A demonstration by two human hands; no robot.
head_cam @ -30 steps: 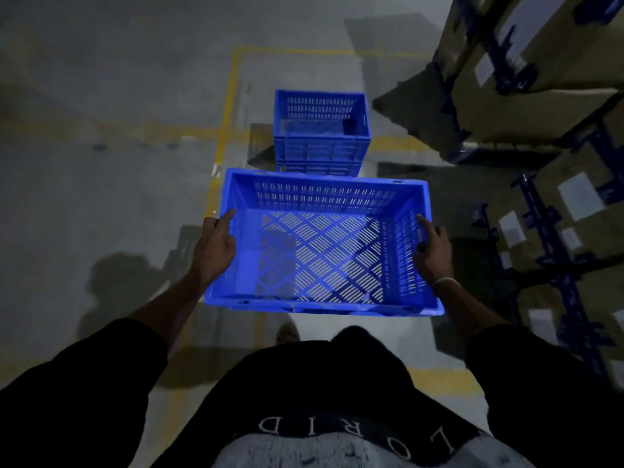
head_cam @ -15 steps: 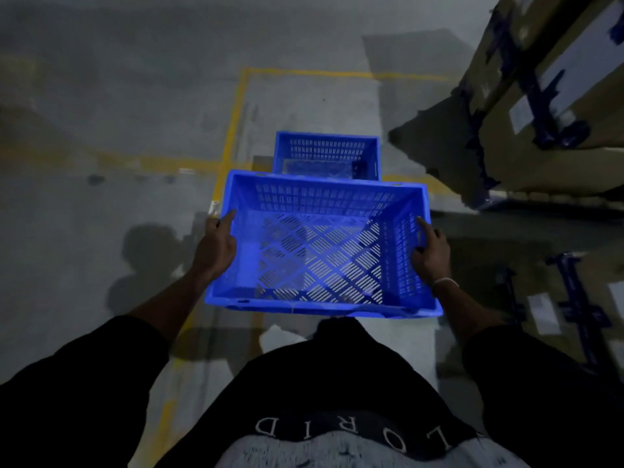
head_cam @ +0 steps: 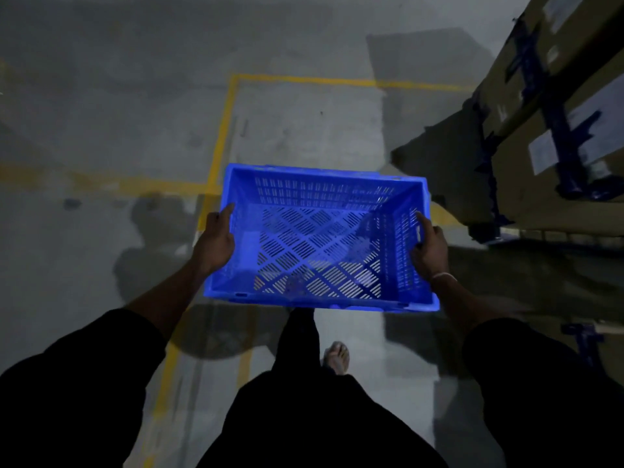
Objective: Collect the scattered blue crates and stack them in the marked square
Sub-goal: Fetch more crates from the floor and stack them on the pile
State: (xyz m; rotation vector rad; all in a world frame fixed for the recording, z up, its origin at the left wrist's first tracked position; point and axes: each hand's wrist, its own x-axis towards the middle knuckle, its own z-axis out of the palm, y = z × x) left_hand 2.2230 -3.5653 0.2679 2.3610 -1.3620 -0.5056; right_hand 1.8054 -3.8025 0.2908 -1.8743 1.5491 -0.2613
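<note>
Overhead, a person carries one blue crate (head_cam: 320, 238) in both hands above the yellow-marked square (head_cam: 233, 106).

Each hand is clamped on a short end wall: the left hand (head_cam: 216, 241) grips the left side with its thumb along the rim, and the right hand (head_cam: 429, 248), a pale band at its wrist, grips the right side with fingers at the slotted wall. Held level and clear of the floor (head_cam: 101, 96), the empty crate lets grey concrete show through its lattice bottom. Its far rim reaches over the painted outline, whose left line runs just beside the crate's left edge. Stacked cardboard boxes (head_cam: 557, 130) with dark blue strapping stand to the right. A bare foot (head_cam: 336, 358) shows below the crate's near edge, between black sleeves.
</note>
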